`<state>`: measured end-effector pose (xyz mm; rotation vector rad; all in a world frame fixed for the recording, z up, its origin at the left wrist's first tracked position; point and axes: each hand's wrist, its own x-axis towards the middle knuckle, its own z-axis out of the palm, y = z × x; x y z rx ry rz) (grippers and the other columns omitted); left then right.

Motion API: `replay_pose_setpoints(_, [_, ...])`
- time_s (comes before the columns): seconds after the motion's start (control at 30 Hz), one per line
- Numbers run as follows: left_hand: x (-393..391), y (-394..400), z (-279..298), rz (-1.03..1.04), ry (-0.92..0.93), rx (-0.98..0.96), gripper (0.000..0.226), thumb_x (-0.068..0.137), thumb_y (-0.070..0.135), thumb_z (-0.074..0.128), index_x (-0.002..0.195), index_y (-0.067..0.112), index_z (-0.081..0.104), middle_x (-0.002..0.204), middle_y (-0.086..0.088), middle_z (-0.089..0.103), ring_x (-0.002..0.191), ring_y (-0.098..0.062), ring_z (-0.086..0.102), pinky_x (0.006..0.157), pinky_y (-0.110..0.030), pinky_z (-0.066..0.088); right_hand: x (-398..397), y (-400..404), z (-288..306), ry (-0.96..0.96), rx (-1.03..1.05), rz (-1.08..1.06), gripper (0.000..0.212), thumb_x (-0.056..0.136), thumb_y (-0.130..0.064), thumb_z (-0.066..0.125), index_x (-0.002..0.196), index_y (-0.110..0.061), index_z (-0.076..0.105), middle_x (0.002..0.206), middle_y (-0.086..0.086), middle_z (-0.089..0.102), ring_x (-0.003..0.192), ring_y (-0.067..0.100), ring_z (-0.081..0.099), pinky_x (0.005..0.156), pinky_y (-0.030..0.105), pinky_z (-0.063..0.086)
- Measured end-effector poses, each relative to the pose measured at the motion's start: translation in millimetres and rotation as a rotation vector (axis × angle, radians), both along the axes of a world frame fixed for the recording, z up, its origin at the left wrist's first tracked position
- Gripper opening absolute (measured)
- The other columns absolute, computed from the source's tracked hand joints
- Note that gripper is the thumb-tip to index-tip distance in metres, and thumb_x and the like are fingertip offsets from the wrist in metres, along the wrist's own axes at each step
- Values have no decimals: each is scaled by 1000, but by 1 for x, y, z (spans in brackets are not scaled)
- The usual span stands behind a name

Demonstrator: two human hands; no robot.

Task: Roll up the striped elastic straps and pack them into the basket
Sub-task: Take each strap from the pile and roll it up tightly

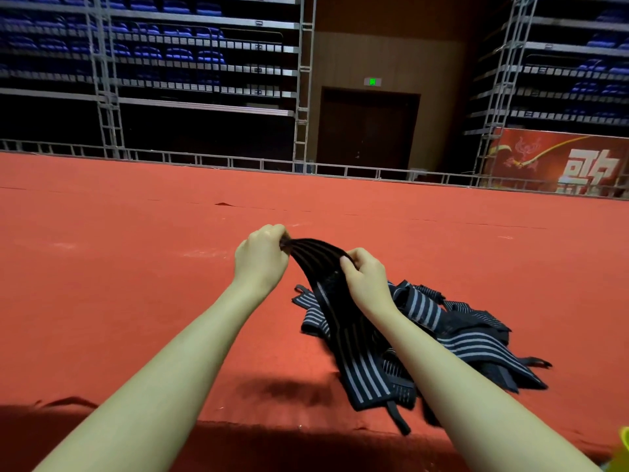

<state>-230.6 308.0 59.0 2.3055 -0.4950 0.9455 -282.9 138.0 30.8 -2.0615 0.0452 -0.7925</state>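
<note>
1. Two bare forearms reach out from the near edge, and low at about five o'clock a sliver of something yellow-green (624, 444) pokes into view; whether that is the basket I cannot tell.
2. Just past the near lip of the red-carpeted platform (136, 284) lies the heap of striped straps (476, 338), at roughly four o'clock from the raised hands, loose and overlapping, with dark end loops trailing toward the edge. None of them looks rolled, so I judge the packing has hardly begun.
3. One strap, the lifted strap (318, 252), rises out of that heap. Its lower length hangs down and touches the pile, passing under the right forearm.
4. Right hand (366, 279): its grip is clenched on the strap, fingers curled over the upper edge, at about four o'clock from the other hand. It seems to steady the band so that the end can be worked.
5. Left hand (263, 257): its grip pinches the strap's very end between thumb and fingertips, at the ten o'clock end of the short taut stretch. Holding the tip this way looks like finding the start for the first turn of a roll.
6. Beyond, at twelve o'clock, the carpet runs to a low metal rail (238, 161), then tiered blue seats (177, 56) and a dark door (369, 131).
</note>
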Motion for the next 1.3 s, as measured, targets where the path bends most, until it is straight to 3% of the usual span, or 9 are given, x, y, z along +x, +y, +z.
replay_pose_setpoints(0.13, [-11,0,12,-187,101,-328,20,82,3,59,84,22,65,86,3,68,85,-22,63,72,-37,52,-10,2,7,-43,61,61,16,92,-14,60,76,-14,60,68,-6,61,64,7,55,60,18,42])
replay_pose_setpoints(0.2, [-22,1,20,-211,70,-371,18,82,4,61,81,22,63,80,4,67,80,-21,62,73,-39,52,-15,3,14,-48,74,94,17,88,-14,65,73,-10,60,65,-3,60,60,8,53,59,20,42])
replay_pose_setpoints(0.33, [-43,2,37,-119,-59,-271,16,82,3,56,90,14,66,91,-1,67,89,-24,58,80,-39,47,-26,12,28,-97,63,153,24,86,-15,68,72,2,57,65,8,58,62,15,52,59,28,40])
replay_pose_setpoints(0.57, [-65,4,62,-83,-241,-178,20,86,9,56,99,13,71,102,-2,61,104,-23,49,77,-32,41,-43,39,54,-206,182,243,25,88,-15,68,69,-5,55,65,11,56,62,18,54,60,30,43])
replay_pose_setpoints(0.67, [-65,10,66,-76,-180,-128,25,88,7,52,104,13,70,104,-4,53,106,-21,44,71,-30,40,-43,42,52,-179,255,303,32,88,-17,68,74,8,54,68,14,54,64,21,50,62,34,40])
replay_pose_setpoints(0.8, [-55,20,58,-26,-108,-16,23,86,5,49,103,12,64,106,-3,57,103,-24,48,69,-31,36,-34,39,33,-37,255,339,23,88,-11,67,69,-3,57,67,13,56,61,19,52,59,30,40])
replay_pose_setpoints(1.0, [-13,19,28,44,-36,114,21,87,7,50,99,13,67,105,-4,62,101,-26,51,69,-29,32,8,35,-5,216,179,326,12,87,-5,65,81,5,61,63,15,55,39,9,47,44,19,38])
replay_pose_setpoints(1.17, [41,11,-16,-55,158,180,30,90,10,48,114,14,65,112,-6,51,109,-26,47,78,-33,39,64,31,-45,232,20,277,6,85,-14,68,87,-8,68,75,-2,65,66,7,57,68,26,45])
replay_pose_setpoints(1.3, [89,5,-51,-36,219,45,28,85,8,53,111,14,61,112,-4,60,109,-25,53,81,-35,42,112,28,-68,213,68,270,15,88,-12,65,73,-12,62,64,-5,59,59,7,50,60,26,41])
